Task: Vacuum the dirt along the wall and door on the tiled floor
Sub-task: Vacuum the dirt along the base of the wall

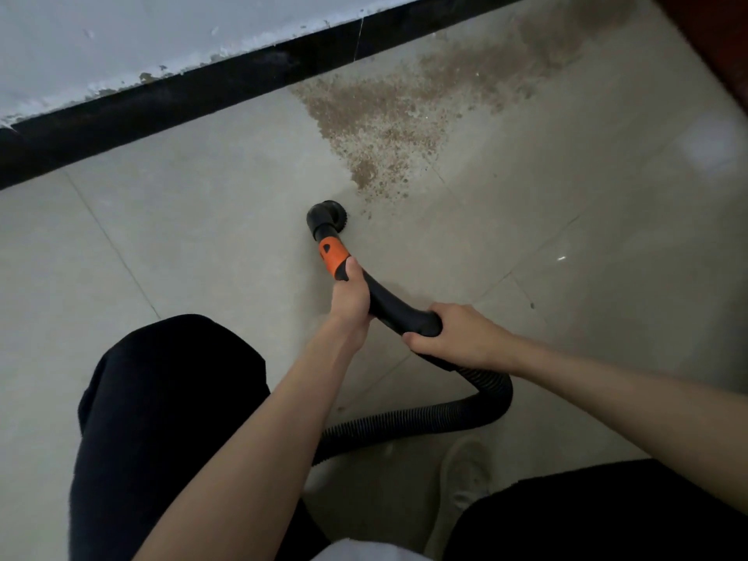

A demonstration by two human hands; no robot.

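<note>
A black round brush nozzle (328, 217) rests on the pale tiled floor (194, 236), joined to an orange collar (332, 255) and a curved black vacuum handle (398, 311). My left hand (350, 299) grips the handle just behind the orange collar. My right hand (459, 336) grips the handle's rear end, where the ribbed black hose (425, 421) starts. Brown dirt (404, 111) spreads from just beyond the nozzle up toward the black baseboard (162, 103) and the reddish door (716, 42) at the top right.
A grey-white wall (121, 38) with chipped paint rises above the baseboard. My knees in black trousers (162, 419) fill the bottom left and bottom right, and a light shoe (461, 471) stands between them. The hose loops back under my arms.
</note>
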